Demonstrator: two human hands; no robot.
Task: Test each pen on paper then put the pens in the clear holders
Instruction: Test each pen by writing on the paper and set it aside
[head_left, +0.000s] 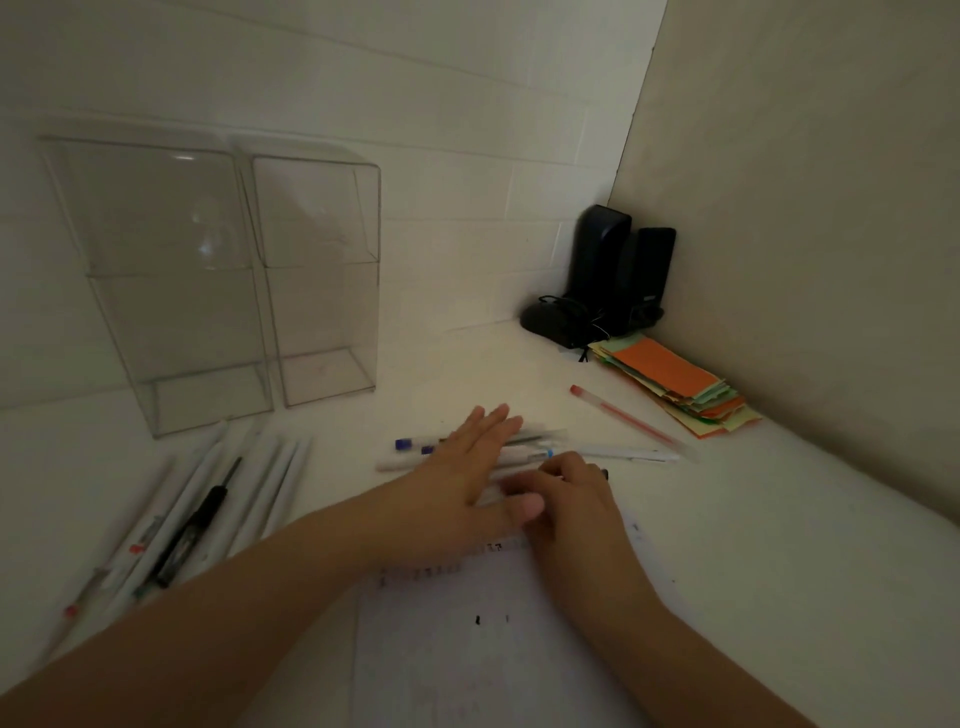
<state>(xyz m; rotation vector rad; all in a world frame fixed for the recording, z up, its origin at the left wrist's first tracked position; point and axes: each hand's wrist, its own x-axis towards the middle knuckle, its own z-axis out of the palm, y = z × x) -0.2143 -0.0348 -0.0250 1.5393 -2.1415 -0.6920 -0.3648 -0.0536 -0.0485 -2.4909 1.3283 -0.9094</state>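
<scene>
Two clear holders (166, 291) (322, 291) stand empty against the back wall at the left. A white paper (467, 639) with small ink marks lies in front of me. Beyond its top edge lies a bunch of pens (618, 455), white and blue-capped. My left hand (467, 467) lies flat on them with straight fingers. My right hand (571, 499) has curled fingers over the same pens; what it grips is hidden. A red pen (628, 421) lies apart at the right. Several more pens (208, 509) lie in a row at the left.
Two black speakers (618, 270) with a cable stand in the back right corner. A stack of coloured paper slips (680, 384), orange on top, lies beside the right wall. The white desk (779, 545) meets walls at the back and right.
</scene>
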